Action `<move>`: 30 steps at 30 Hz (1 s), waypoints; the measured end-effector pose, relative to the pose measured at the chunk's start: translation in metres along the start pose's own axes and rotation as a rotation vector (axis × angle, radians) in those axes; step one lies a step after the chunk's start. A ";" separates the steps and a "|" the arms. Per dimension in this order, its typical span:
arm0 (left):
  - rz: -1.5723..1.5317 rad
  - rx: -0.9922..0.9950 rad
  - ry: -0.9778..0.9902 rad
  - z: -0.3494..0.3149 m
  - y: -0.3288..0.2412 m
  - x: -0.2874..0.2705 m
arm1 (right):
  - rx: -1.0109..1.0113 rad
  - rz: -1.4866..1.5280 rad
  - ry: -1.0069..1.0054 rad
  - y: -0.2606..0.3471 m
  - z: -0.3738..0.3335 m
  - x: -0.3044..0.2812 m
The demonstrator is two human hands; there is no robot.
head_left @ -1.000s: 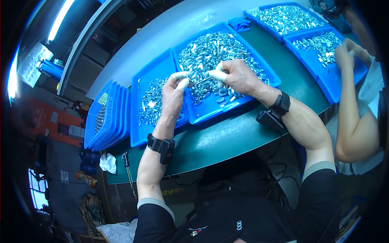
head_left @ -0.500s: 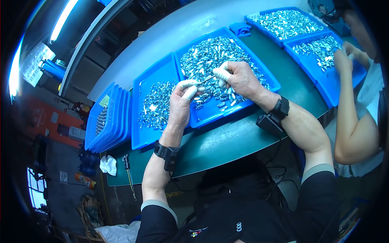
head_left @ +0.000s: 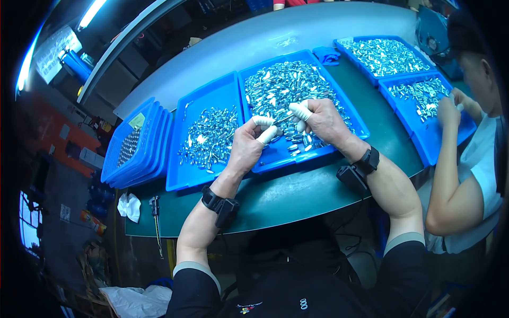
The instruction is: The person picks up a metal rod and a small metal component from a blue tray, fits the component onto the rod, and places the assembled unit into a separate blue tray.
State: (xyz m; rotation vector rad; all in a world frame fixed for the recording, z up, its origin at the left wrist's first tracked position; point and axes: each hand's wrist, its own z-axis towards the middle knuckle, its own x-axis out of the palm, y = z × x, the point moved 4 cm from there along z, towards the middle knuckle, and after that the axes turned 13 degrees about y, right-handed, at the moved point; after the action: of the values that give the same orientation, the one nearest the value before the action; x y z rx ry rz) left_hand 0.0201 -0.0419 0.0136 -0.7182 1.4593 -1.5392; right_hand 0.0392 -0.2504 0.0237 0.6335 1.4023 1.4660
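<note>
My left hand (head_left: 248, 147), with white covers on its fingertips, is closed in a pinch over the seam between two blue trays. A small shiny metal part (head_left: 274, 123) shows at its fingertips, mostly hidden. To its right, my right hand (head_left: 324, 123), also with covered fingertips, pinches a thin metal rod (head_left: 284, 119) that points at the left fingers. Beneath both hands lies the larger blue tray (head_left: 350, 114), heaped with small silvery metal parts (head_left: 281, 85). Left of it, another blue tray (head_left: 204, 95) holds a smaller pile of like parts (head_left: 209, 135).
Stacked blue baskets (head_left: 159, 153) stand at the left, near a caliper (head_left: 155, 209) and a white crumpled cloth (head_left: 129, 206) on the green table (head_left: 275, 199). At right, a co-worker's hands (head_left: 450, 108) are over another blue tray (head_left: 419, 140); a further filled tray (head_left: 387, 55) stands behind.
The whole view has shifted, so the trays sit slightly lower. My left hand has turned a little and lies closer to the right hand; both keep their pinch.
</note>
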 end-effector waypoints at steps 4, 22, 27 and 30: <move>0.106 0.034 0.038 0.001 -0.001 0.002 | 0.061 -0.098 0.081 0.005 0.002 0.005; 0.737 0.023 -0.248 -0.027 -0.027 -0.074 | -0.001 0.066 -0.053 0.001 0.003 -0.005; 1.205 0.224 0.023 -0.024 -0.073 -0.052 | -0.037 0.100 -0.080 0.001 0.002 -0.004; 1.248 0.143 0.625 -0.013 -0.055 -0.007 | -0.052 0.087 -0.072 0.001 0.001 -0.002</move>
State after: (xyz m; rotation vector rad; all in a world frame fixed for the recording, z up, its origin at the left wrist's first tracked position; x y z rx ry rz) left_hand 0.0011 -0.0331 0.0670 0.7674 1.6611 -0.8170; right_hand 0.0405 -0.2520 0.0255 0.7156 1.2916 1.5282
